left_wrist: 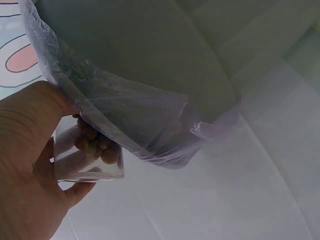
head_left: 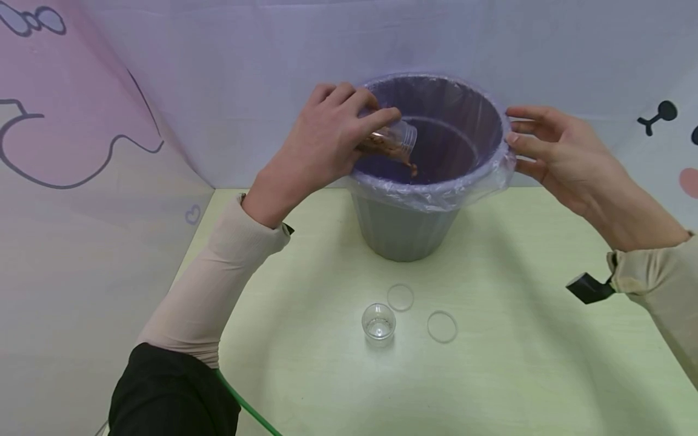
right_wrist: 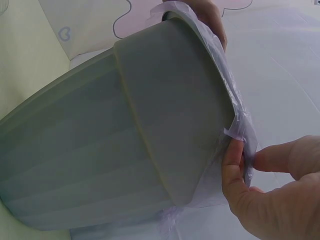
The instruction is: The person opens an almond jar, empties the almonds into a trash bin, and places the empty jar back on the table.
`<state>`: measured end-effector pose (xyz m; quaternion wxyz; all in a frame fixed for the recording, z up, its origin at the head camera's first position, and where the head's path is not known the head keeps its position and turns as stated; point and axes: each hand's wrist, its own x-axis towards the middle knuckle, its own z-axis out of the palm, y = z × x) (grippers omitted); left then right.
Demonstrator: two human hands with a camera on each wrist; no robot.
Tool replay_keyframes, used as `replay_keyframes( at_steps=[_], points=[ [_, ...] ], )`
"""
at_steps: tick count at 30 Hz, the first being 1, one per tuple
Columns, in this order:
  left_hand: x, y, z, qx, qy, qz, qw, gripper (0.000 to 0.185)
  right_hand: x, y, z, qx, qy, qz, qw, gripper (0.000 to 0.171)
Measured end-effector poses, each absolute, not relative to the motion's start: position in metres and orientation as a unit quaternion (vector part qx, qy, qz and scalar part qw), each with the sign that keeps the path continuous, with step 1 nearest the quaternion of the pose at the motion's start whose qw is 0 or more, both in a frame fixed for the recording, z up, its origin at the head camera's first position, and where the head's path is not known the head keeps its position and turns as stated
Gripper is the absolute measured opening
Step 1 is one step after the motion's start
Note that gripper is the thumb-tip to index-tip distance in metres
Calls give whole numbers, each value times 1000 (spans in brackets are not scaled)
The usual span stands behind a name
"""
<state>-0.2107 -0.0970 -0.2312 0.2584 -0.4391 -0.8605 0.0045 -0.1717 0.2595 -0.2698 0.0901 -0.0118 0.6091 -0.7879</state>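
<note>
My left hand [head_left: 327,136] grips a clear jar [head_left: 402,137] over the left side of the bin's mouth. The jar lies tilted on its side with its opening facing inward, and brown pieces [head_left: 384,147] spill from its lip. In the left wrist view, more rounded brown lumps [left_wrist: 102,150] show inside the jar's base. A grey bin [head_left: 406,233] stands at the back of the table, lined with a thin translucent purple bag [head_left: 431,197] folded over its rim. On the right side, my right hand [head_left: 569,151] pinches the bag and rim between thumb and fingers.
In front of the bin sit a small clear cup [head_left: 378,327] and two thin clear rings, one nearer the cup [head_left: 400,310], the other farther right [head_left: 442,342]. A patterned cloth wall [head_left: 272,60] rises behind. A green cord [head_left: 248,407] runs beside the left sleeve.
</note>
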Motion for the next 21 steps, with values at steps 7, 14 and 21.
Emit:
replay_keyframes(
  at_steps=[7,14,21],
  points=[
    [-211,-97,-231,-443,-855,6,269,49,-173,259,-270,-10,604,-792,92,52],
    [-211,-96,-231,-441,-856,11,271,50,-173,260,-270,-7,605,-791,92,54],
    [-212,-95,-231,-439,-854,14,278,49,-173,259,-271,-14,604,-792,88,53]
  ],
)
